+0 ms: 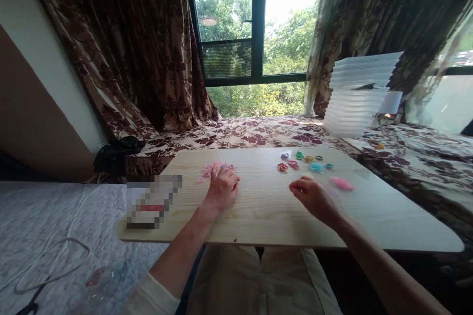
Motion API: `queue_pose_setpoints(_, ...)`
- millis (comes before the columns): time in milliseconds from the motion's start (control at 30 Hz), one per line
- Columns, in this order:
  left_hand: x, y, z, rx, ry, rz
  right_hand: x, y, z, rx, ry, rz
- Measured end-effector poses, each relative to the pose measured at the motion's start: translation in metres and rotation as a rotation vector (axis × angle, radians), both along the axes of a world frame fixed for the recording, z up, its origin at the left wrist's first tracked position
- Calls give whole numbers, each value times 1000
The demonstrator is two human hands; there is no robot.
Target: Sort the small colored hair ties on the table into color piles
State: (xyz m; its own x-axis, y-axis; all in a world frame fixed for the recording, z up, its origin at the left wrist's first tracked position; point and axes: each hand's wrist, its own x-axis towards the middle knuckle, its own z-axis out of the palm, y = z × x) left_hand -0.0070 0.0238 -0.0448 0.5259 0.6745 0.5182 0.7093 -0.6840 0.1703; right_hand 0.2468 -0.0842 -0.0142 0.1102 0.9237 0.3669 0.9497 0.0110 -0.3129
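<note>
On the pale wooden table (258, 216) my left hand (223, 188) rests at the near edge of a loose pile of small pink and purple rubber bands (207, 171). Its fingers curl down at the pile, and what lies under the fingertips is hidden. My right hand (309, 195) is closed, thumb and fingers drawn together; anything in them is too small to make out. Beyond it lie small sorted heaps of bands: red (283, 167), green (299, 155), yellow (309, 158), turquoise (317, 167) and several others. A bright pink heap (342, 183) sits to its right.
A blurred-out flat box (155, 202) lies at the table's left edge. Left of the table, a white cable (74, 241) runs over a quilted bed cover (40, 221). A pleated white lamp-like object (360, 96) stands on the floral window seat (266, 133), between curtains.
</note>
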Motion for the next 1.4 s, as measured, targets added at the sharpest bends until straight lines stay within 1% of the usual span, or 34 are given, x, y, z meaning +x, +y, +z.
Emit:
queue_pose_setpoints(100, -1, 2, -1, -5, -14, 18, 42, -21, 5, -4, -45, -169)
queue_pose_setpoints(200, -3, 5, -2, -2, -40, 33, 70, -30, 7, -64, -102, -290)
queue_pose_setpoints(333, -6, 7, -5, 0, -56, 45, 89, -34, 10, -111, -106, -323)
queue_pose_setpoints(433, -8, 9, -5, 5, -75, 83, 91, -36, 12, -67, -43, -337)
queue_pose_setpoints(500, -10, 10, -4, 6, -95, 128, 82, -35, 10, -8, -1, -312)
queue_pose_setpoints(567, -12, 12, -3, 13, -124, 186, 61, -27, 6, 25, 34, -214)
queue_pose_setpoints(667, -17, 14, -1, 27, -169, 290, 12, -2, -2, -29, 61, 11)
queue_pose_setpoints(700, -18, 15, -1, 30, -179, 321, -6, 9, -4, -75, 54, 90)
queue_pose_setpoints(733, -20, 16, -2, 31, -187, 350, -23, 21, -6, -104, 50, 130)
queue_pose_setpoints(800, -23, 17, -2, 22, -194, 396, -51, 44, -9, -136, 76, 155)
queue_pose_setpoints(867, -24, 17, -3, -10, -185, 417, -67, 62, -14, -139, 86, 116)
queue_pose_setpoints(967, -25, 18, -5, -64, -154, 398, -75, 76, -23, -69, 45, 41)
queue_pose_setpoints(1067, -25, 18, -5, -88, -154, 407, -72, 76, -30, -38, 27, 36)
queue_pose_setpoints(1200, -27, 18, -5, -124, -168, 450, -71, 73, -30, -48, 23, 27)
queue_pose_setpoints(1400, -25, 16, -7, -144, -127, 499, -74, 73, -28, -39, 27, 24)
